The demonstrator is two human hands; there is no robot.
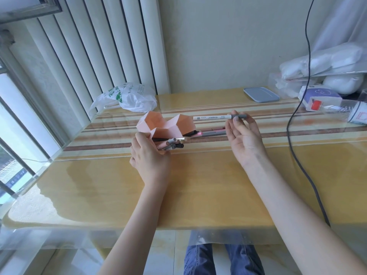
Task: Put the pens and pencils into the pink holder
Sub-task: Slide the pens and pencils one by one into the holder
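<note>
The pink holder (165, 126), made of hexagonal compartments, is tipped toward me on the striped table. My left hand (150, 156) grips its near left side. Several pens (172, 144) stick out of its lower compartment toward me. A few more pens and pencils (210, 132) lie on the table just right of the holder. My right hand (243, 135) pinches a white pen with a grey cap (216, 117) near its capped end. That pen lies level above the table, its white end pointing at the holder.
A white plastic bag (129, 98) lies behind the holder at the table's back left. A blue-grey lid (261, 94) sits at the back, boxes and packets (321, 99) at the far right. A dark cable (297, 135) runs down the right side.
</note>
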